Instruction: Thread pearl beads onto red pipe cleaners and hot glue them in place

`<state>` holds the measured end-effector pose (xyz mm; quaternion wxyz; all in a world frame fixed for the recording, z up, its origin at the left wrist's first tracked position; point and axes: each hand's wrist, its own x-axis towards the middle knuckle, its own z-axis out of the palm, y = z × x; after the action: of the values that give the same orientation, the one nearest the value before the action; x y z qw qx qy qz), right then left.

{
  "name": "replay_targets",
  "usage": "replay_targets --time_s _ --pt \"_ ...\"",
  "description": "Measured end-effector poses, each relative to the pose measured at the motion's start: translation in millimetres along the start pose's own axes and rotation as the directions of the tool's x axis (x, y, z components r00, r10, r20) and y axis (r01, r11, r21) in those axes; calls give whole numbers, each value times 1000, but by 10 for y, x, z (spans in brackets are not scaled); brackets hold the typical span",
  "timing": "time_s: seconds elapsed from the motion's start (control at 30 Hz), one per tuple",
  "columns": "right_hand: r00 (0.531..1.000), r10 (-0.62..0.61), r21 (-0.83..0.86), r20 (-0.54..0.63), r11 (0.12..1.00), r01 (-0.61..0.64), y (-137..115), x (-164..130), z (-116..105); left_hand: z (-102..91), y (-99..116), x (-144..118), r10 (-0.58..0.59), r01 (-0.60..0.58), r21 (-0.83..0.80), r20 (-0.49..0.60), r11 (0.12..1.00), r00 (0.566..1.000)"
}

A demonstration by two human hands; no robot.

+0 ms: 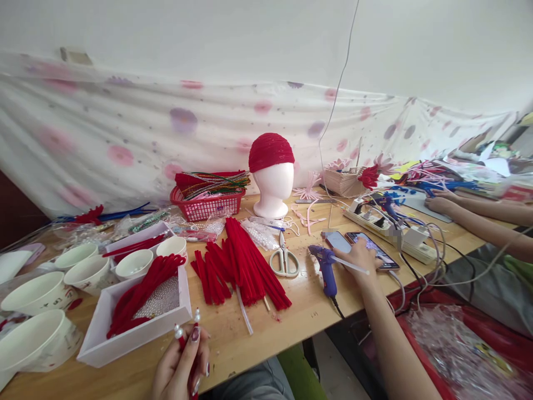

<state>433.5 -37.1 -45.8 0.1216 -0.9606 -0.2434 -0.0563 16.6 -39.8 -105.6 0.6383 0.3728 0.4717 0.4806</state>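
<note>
My left hand [179, 369] is at the near table edge, shut on thin red stems tipped with white pearl beads [180, 333], held upright. My right hand [360, 256] reaches forward with its fingers resting on a phone [382, 254] that lies flat on the wooden table [300, 311]; it grips nothing. A blue glue gun [327, 272] lies just left of that hand, and its pale glue stick [353, 267] crosses in front of my wrist. A second phone [338, 240] lies beside the first.
A pile of red pipe cleaners [244, 266] and scissors [283, 261] lie mid-table. A white tray [125, 340], paper bowls [37, 289], a red basket [206, 206] and a foam head with a red cap [272, 183] stand around. Another person's hands [441, 204] work at the right, near a power strip [375, 219].
</note>
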Motion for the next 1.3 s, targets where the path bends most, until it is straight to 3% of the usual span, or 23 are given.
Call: replay_targets --time_s 1.3 --pt "1000 -7 -5 -17 1000 7 97 134 106 51 32 -23 8 -7 28 -39 1000 999"
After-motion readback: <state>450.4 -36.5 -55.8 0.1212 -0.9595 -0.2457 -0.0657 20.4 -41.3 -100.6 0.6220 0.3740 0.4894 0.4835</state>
